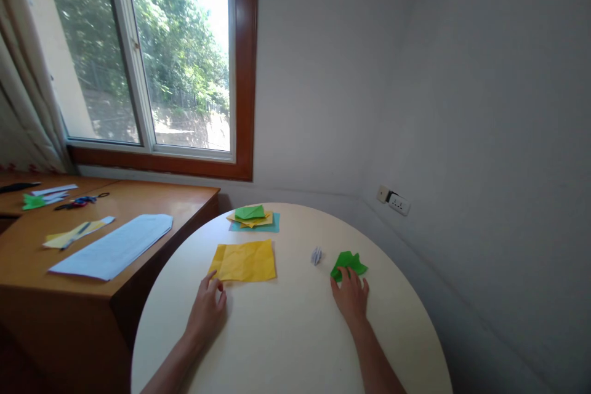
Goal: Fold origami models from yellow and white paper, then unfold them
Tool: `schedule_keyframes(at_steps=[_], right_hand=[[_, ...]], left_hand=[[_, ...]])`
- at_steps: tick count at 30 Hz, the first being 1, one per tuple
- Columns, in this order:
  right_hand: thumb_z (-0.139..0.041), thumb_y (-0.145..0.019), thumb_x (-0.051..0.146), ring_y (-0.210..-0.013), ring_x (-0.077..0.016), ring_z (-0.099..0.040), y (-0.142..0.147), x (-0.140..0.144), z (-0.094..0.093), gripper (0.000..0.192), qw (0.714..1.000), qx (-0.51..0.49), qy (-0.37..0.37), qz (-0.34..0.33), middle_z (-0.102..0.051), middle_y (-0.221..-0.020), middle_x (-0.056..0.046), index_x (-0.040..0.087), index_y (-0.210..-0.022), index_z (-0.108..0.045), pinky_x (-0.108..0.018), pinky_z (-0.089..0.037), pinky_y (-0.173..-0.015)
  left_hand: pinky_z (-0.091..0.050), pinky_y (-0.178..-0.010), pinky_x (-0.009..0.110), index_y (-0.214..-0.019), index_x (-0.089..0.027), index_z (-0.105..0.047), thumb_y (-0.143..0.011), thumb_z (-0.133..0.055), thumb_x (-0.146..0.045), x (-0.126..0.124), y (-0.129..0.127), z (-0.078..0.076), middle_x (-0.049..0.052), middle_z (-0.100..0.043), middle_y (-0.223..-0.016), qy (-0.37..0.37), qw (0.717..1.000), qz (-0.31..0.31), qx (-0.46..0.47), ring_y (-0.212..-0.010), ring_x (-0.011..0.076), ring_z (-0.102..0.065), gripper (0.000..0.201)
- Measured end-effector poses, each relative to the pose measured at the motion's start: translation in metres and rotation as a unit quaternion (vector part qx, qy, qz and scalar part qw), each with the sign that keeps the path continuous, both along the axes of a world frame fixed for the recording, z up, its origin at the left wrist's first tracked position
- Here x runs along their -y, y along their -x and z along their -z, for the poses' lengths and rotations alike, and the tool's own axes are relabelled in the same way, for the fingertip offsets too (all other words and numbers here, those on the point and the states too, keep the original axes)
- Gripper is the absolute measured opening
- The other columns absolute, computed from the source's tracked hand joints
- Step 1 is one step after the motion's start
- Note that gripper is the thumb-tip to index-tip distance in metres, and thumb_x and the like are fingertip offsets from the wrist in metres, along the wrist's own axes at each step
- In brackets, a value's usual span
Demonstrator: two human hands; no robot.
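A round white table (295,345) carries a yellow paper sheet (244,260) just beyond the left hand (207,308), whose released fingers touch its near corner. The right hand (351,295) rests released fingers on a green folded paper (349,263).

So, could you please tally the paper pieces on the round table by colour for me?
Yellow: 2, the flat sheet at the left hand and one in the stack
Green: 2, the folded piece under the right hand and the stack's top piece
Blue: 1, the stack's bottom sheet
White: 1, a small folded piece
Total: 6
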State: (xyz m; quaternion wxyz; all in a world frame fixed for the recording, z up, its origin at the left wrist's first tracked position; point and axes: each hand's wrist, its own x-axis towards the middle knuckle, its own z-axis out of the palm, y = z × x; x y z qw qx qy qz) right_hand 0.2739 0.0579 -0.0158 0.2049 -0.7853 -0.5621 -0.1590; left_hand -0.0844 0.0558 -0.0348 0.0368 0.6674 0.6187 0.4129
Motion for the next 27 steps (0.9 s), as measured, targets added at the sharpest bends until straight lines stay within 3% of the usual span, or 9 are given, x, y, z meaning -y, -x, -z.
schedule_keyframes(at_steps=[6,13,27], right_hand=[[-0.048,-0.080,0.028,-0.095,-0.0216,-0.057,0.000,0.002,-0.004,0.029,1.000,-0.024,0.009,0.010,-0.062,-0.106,-0.008,0.019,-0.107,-0.055,-0.040,-0.029,-0.092],[-0.045,-0.083,0.031,-0.092,-0.0212,-0.060,-0.002,0.001,-0.009,0.032,0.997,-0.067,0.029,0.026,-0.063,-0.103,-0.011,0.016,-0.111,-0.051,-0.031,-0.039,-0.076],[-0.044,-0.081,0.033,-0.088,-0.0249,-0.064,-0.008,0.004,-0.018,0.050,0.989,-0.124,0.079,0.024,-0.066,-0.098,-0.015,0.008,-0.125,-0.043,-0.031,-0.043,-0.074]], left_hand=[[-0.043,-0.090,0.043,-0.070,-0.018,-0.048,-0.074,-0.042,-0.023,0.004,-0.002,-0.005,0.014,-0.050,-0.117,0.001,1.000,-0.007,0.010,-0.109,0.0270,-0.051,0.009],[-0.045,-0.088,0.043,-0.068,-0.019,-0.050,-0.074,-0.043,-0.024,0.005,-0.002,-0.008,0.014,-0.053,-0.113,-0.015,1.000,-0.001,0.015,-0.105,0.0264,-0.054,0.010],[-0.048,-0.084,0.039,-0.069,-0.020,-0.052,-0.074,-0.043,-0.030,0.005,0.000,-0.015,0.012,-0.057,-0.109,-0.046,0.998,-0.003,0.033,-0.097,0.0246,-0.059,0.015]])
